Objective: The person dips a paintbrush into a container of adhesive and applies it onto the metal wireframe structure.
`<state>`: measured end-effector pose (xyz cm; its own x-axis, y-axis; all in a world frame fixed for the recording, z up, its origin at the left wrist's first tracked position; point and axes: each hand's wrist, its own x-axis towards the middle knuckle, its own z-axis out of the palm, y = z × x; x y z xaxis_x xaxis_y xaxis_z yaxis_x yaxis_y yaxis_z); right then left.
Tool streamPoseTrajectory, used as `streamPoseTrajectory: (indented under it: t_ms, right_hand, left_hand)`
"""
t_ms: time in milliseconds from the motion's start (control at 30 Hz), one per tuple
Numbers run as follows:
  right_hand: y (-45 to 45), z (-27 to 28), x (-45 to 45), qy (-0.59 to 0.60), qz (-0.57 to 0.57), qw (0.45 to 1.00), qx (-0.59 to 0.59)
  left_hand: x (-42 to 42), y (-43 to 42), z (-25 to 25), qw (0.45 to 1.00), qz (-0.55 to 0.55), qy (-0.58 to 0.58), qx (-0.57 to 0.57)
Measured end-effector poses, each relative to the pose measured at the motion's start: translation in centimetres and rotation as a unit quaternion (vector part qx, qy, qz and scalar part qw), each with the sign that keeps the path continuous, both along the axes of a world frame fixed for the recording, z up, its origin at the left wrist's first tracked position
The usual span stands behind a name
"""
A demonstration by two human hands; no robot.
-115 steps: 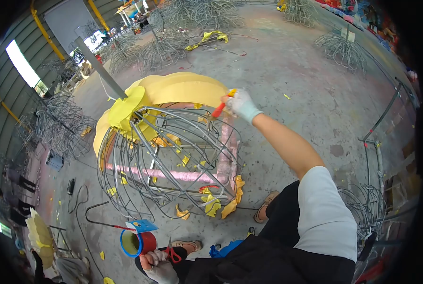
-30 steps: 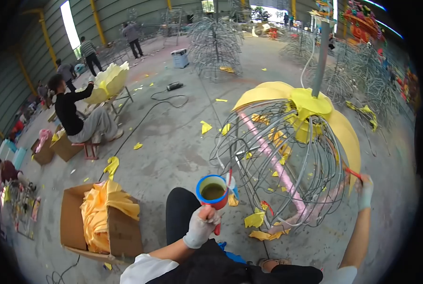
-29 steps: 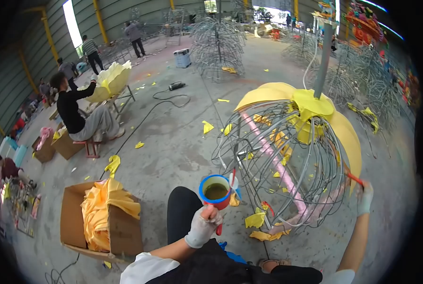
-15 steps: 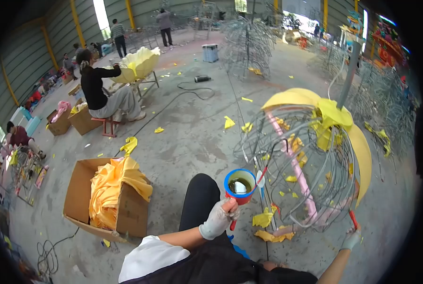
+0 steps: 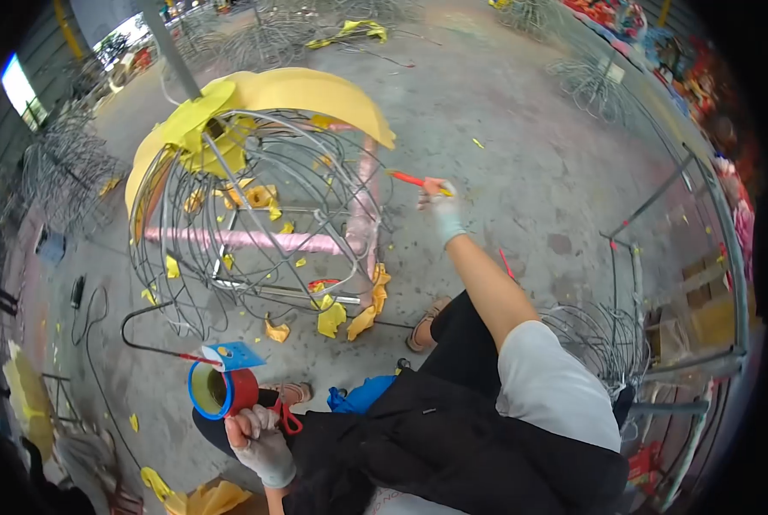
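Observation:
In my left hand (image 5: 264, 446), gloved and closed, is a red mug (image 5: 243, 390) with a blue rim and greenish liquid inside. A blue-and-white piece (image 5: 236, 354) and a thin dark bent rod (image 5: 148, 311) with a red end show at its rim. My right hand (image 5: 438, 199), also gloved, is closed around a slender red-handled tool (image 5: 408, 178). Its tip points left at a domed wire frame (image 5: 272, 189); what kind of tool it is, I cannot make out. Pale yellow fabric (image 5: 311, 93) covers the frame's far side, and a bright yellow piece (image 5: 199, 120) sits at its post.
Pink-wrapped bars (image 5: 255, 240) run inside the frame. Yellow scraps (image 5: 332, 316) lie on the concrete floor around it. A metal rack (image 5: 731, 257) stands at the right, near a loose wire bundle (image 5: 598, 335). Orange-yellow fabric (image 5: 216, 498) shows at the bottom left.
The view has swung right and down, so the frame now appears further left. My right hand has risen to beside the frame with the red-handled tool. My left hand still grips the mug.

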<state>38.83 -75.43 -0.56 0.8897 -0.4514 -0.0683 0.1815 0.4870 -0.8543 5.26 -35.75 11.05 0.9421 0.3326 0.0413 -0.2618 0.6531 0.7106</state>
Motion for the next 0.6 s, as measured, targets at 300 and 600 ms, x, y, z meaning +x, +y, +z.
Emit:
streamPoseTrajectory:
  t_ms: [300,600]
  right_hand:
    - [0.9,1.2,-0.7,-0.104,-0.042,0.864,-0.491]
    - [0.9,4.4,-2.7,-0.065,0.071,0.861,-0.500]
  left_hand:
    - [-0.3,-0.4,-0.1,1.000,0.017,0.006,-0.002]
    - [0.1,-0.6,-0.1,0.999,0.023,0.029,0.003]
